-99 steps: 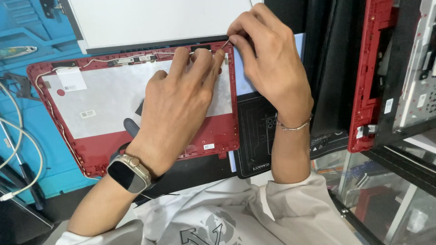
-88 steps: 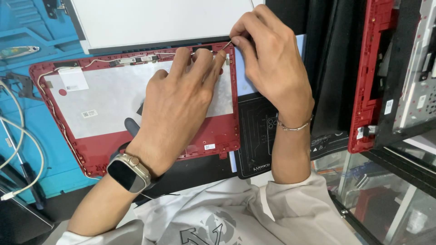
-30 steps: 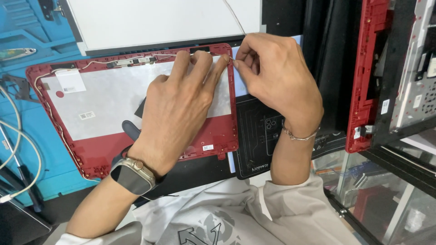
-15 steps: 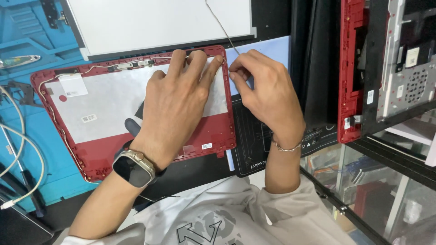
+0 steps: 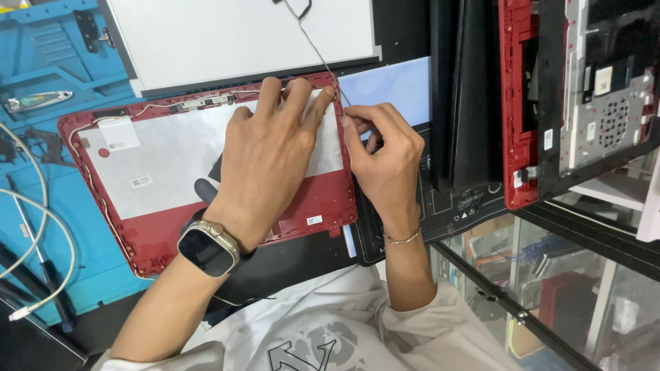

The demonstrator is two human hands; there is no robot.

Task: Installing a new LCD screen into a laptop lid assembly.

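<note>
A red laptop lid shell [image 5: 137, 227] lies open side up, lined with silver foil [image 5: 165, 158]. My left hand [image 5: 268, 154] lies flat on it, fingers spread and pressing near its top right corner. My right hand [image 5: 385, 158] sits just off the shell's right edge, fingertips pinched on a thin grey cable [image 5: 323, 55] that runs up from that corner over a white display panel [image 5: 240, 38]. A smartwatch [image 5: 206, 249] is on my left wrist, a thin bracelet [image 5: 402, 238] on my right.
A blue work mat [image 5: 41, 172] with white cables [image 5: 48, 233] and tweezers [image 5: 34, 102] lies at left. Black laptop parts [image 5: 467, 103] and a red and black laptop base [image 5: 570, 96] stand at right. A glass counter edge [image 5: 495, 288] runs below them.
My right hand has come down from the shell's top right corner to its right edge, still on the cable. My left hand has stayed pressed on the shell. The camera view has shifted right.
</note>
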